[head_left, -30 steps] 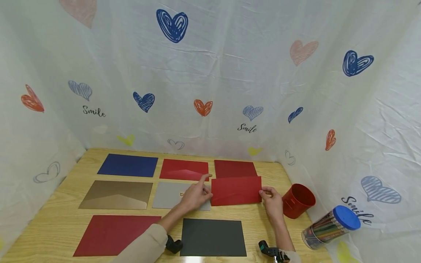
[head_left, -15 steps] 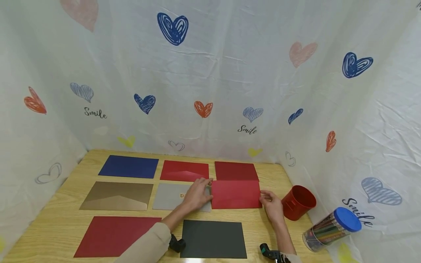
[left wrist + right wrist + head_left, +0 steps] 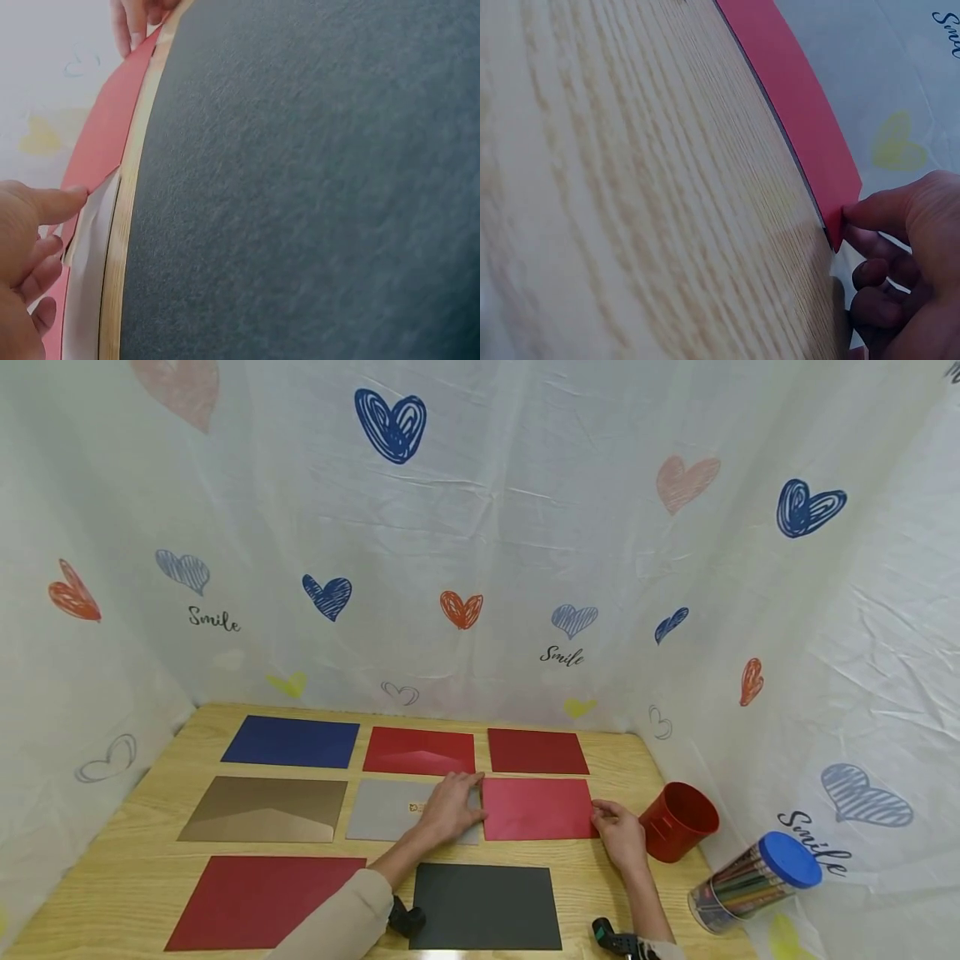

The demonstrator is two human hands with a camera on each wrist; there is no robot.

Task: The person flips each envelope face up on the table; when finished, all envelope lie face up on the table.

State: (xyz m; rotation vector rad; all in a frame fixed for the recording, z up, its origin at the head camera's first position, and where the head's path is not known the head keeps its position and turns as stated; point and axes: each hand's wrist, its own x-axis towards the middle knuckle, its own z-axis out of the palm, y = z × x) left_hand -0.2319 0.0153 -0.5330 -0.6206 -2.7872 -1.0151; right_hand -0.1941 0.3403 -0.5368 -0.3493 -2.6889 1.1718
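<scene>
A pinkish-red envelope (image 3: 537, 809) lies at the right end of the middle row, close to flat on the wooden table. My left hand (image 3: 450, 810) holds its left edge, the thumb (image 3: 64, 202) at the near corner in the left wrist view. Part of the grey envelope (image 3: 378, 810) with a gold emblem is hidden under that hand. At the opposite edge, my right hand (image 3: 621, 833) pinches the near right corner between thumb and finger, as the right wrist view shows. Behind it lies a dark red envelope (image 3: 537, 750); nearer me is a dark grey one (image 3: 486, 906).
Blue (image 3: 291, 742), bright red (image 3: 420, 750), tan (image 3: 264, 810) and crimson (image 3: 262, 902) envelopes fill the back and left. A red cup (image 3: 678, 822) stands beside my right hand. A blue-lidded jar of pencils (image 3: 753, 881) is at the right edge. White curtains (image 3: 510, 527) enclose the table.
The pinkish-red envelope has come down from a tilted, raised position, nearer to me, and no longer overlaps the dark red one. Both hands have lowered slightly with it.
</scene>
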